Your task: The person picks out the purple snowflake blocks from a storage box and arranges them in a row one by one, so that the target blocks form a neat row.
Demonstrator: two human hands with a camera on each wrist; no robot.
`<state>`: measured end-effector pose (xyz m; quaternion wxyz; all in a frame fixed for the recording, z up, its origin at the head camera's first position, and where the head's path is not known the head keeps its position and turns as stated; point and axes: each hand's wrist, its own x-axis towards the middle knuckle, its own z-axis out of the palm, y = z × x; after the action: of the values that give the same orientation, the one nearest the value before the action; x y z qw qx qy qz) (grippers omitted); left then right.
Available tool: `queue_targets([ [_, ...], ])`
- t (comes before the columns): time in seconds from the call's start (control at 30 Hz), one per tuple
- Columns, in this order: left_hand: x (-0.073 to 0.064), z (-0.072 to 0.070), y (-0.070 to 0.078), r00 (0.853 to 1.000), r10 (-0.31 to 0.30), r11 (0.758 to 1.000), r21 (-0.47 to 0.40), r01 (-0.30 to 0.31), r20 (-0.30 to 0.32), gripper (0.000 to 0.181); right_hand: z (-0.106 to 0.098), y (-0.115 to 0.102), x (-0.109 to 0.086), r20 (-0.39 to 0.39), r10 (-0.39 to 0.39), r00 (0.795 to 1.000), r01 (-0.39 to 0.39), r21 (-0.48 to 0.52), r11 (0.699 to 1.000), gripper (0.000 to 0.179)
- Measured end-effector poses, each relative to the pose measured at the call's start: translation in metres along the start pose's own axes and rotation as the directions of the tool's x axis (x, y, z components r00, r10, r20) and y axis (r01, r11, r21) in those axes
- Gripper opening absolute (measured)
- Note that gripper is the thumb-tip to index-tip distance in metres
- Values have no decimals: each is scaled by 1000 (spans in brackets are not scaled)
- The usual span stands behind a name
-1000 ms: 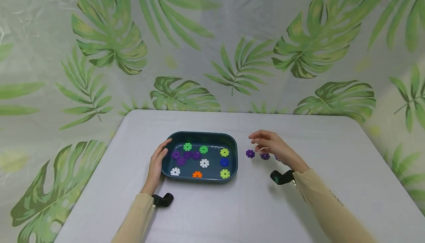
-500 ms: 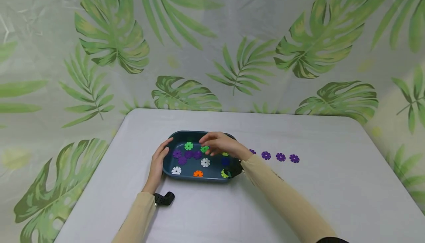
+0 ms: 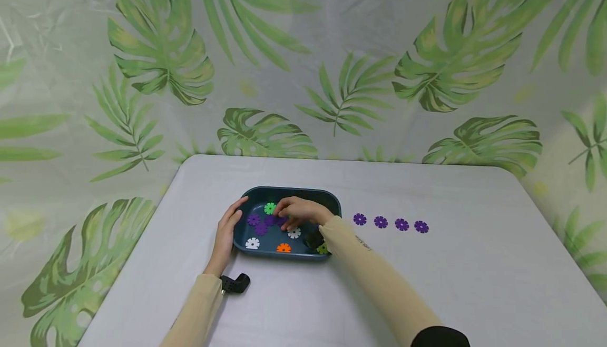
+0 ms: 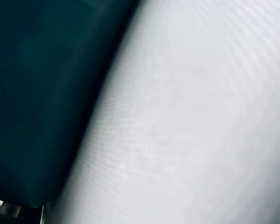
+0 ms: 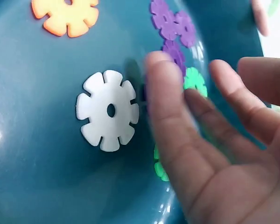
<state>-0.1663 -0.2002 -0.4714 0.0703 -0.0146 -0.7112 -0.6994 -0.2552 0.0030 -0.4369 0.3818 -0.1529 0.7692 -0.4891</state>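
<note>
A dark blue-green tray (image 3: 303,255) stands on the table with several flower-shaped notched discs in it. My left hand (image 3: 225,236) rests along the tray's left end, its fingers extended against the rim. Inside the tray, my right hand (image 3: 303,210) reaches down over the purple discs (image 3: 261,229), thumb and fingers apart in the right wrist view. Its thumb partly covers a purple disc, and contact with it cannot be made out. Close by lie a white disc (image 5: 107,111), a green disc (image 5: 195,80) and an orange disc (image 5: 67,16).
To the tray's right, a row of purple discs lies on the white table, ending with a disc (image 3: 421,226) farthest right. Another white disc (image 3: 252,243) sits in the tray's front left corner. A leaf-patterned curtain (image 3: 351,73) hangs behind the table.
My right hand has moved left from above the purple row on the table, then down into the tray. The row shows fully now. My left hand has stayed at the tray's end.
</note>
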Motion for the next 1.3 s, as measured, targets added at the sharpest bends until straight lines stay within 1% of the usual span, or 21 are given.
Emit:
queue_targets([
  [0.13, 1, -1, -1, 1000, 4, 1000, -3, -4, 2, 39, 3, 0, 4, 12, 9, 1000, -9, -51, 999, 23],
  [0.4, 0, 0, 0, 1000, -12, 1000, 4, 12, 4, 39, 4, 4, 8, 7, 12, 1000, -11, -46, 999, 26],
  [0.5, 0, 0, 0, 1000, -17, 1000, 4, 17, 5, 40, 4, 6, 8, -10, -9, 1000, 9, -53, 999, 26],
  [0.63, 0, -1, 0, 1000, -18, 1000, 5, 18, 3, 40, 5, 6, 8, -53, -40, 998, 36, -78, 996, 22],
  [0.77, 0, -1, 0, 1000, -18, 1000, 0, 18, 3, 40, 6, 7, 8, -94, -68, 993, 55, -140, 989, 18],
  [0.87, 0, -1, 0, 1000, -15, 1000, -2, 15, 5, 40, 3, 7, 6, -104, -106, 989, 88, -169, 982, 17],
  [0.97, 0, 0, 0, 1000, -11, 1000, -4, 12, 4, 39, -3, 4, -1, -79, -153, 985, 139, -162, 977, 19],
  [1.13, 0, 0, 1, 1000, -7, 1000, 0, 7, -1, 40, -20, 1, -22, -10, -209, 978, 208, -78, 975, 24],
  [1.23, -1, 1, 1, 1000, -8, 1000, 1, 8, -1, 39, -35, 4, -37, -2, -219, 976, 219, -16, 976, 23],
  [1.3, -1, 0, 1, 1000, -9, 1000, -3, 9, -3, 39, -46, 8, -47, -13, -226, 974, 226, 12, 974, 22],
])
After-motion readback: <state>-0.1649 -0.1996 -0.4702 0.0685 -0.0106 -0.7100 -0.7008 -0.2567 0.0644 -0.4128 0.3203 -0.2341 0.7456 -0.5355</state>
